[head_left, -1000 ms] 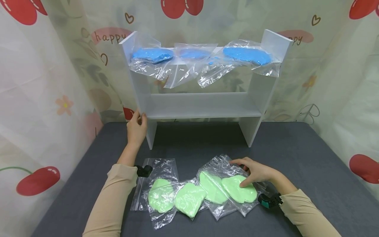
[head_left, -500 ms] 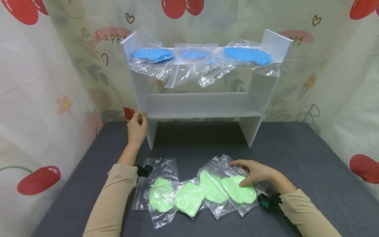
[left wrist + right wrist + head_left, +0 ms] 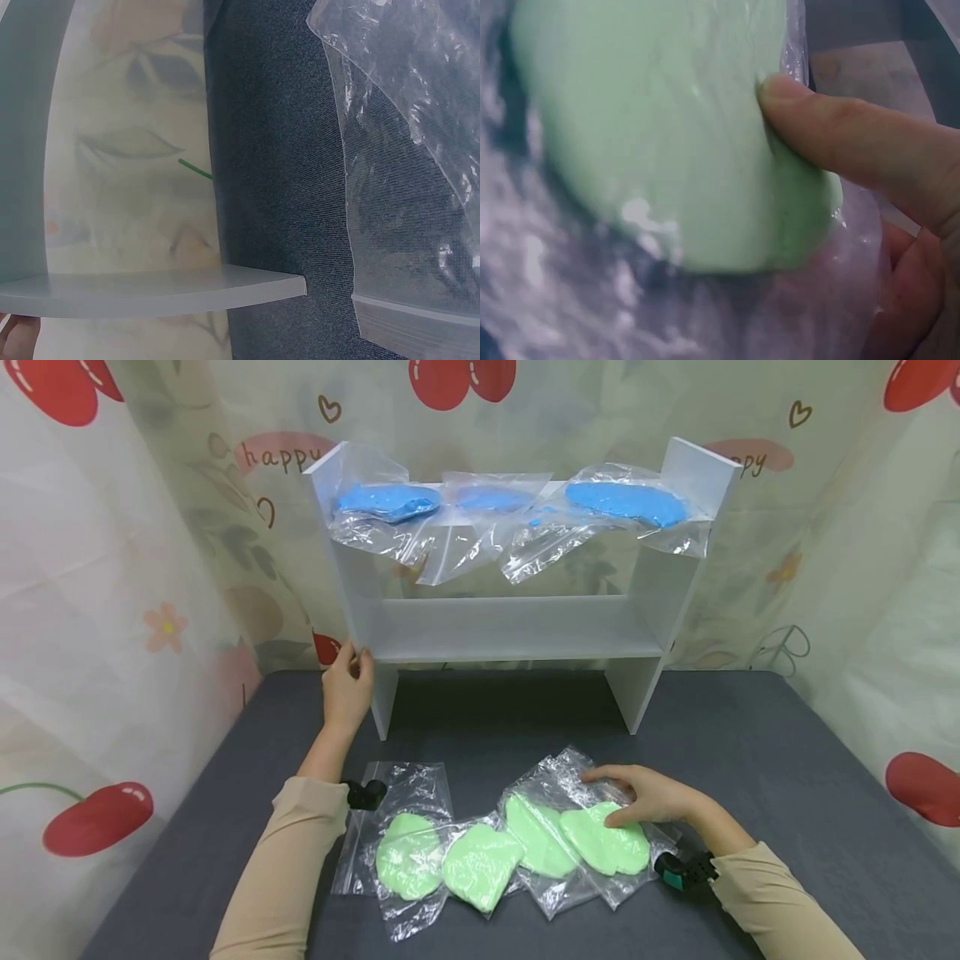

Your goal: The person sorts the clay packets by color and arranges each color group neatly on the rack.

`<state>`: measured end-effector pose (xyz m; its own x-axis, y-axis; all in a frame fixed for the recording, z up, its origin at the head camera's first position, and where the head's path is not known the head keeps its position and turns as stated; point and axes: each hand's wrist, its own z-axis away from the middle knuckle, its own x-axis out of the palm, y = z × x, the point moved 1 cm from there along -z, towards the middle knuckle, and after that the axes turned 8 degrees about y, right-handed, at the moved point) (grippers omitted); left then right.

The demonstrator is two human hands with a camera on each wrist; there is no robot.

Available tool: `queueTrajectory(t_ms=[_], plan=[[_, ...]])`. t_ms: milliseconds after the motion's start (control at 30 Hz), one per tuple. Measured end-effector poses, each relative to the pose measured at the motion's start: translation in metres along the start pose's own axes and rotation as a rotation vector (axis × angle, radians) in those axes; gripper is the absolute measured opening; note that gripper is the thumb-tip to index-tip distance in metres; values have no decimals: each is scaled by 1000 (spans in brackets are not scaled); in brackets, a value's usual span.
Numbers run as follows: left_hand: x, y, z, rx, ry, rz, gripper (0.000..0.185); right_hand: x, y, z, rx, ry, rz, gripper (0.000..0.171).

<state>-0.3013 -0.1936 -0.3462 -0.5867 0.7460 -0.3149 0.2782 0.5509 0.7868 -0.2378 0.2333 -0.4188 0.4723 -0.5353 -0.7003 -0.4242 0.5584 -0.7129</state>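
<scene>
Several clear zip bags of flat green dough lie in a row on the dark grey table point(image 3: 750, 752). My right hand point(image 3: 602, 795) holds the rightmost green dough bag point(image 3: 607, 847). Its thumb point(image 3: 840, 135) presses on the green slab point(image 3: 667, 135) while its fingers curl at the bag's edge. My left hand point(image 3: 357, 653) grips the front edge of the left side panel of a white shelf point(image 3: 517, 639). That panel point(image 3: 150, 292) shows in the left wrist view, beside the empty top of another bag point(image 3: 420, 187).
Three bags of blue dough point(image 3: 622, 502) lie along the shelf's top board, their open ends hanging over the front. The middle board is bare. Patterned curtains point(image 3: 112, 610) close in the back and both sides. Bare table lies to the right of the bags.
The right thumb has slid slightly toward the fingers on the green dough bag. The left hand and the other bags have not moved.
</scene>
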Motion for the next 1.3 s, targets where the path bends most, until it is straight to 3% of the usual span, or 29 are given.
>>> queueTrajectory(t_ms=[267,1300], plan=[[0,1,0,-4,4,-3,35,-3,1,1,-20,45,51,55],[0,1,0,13,15,5,35,-13,-16,-2,-74,142,-78,48]])
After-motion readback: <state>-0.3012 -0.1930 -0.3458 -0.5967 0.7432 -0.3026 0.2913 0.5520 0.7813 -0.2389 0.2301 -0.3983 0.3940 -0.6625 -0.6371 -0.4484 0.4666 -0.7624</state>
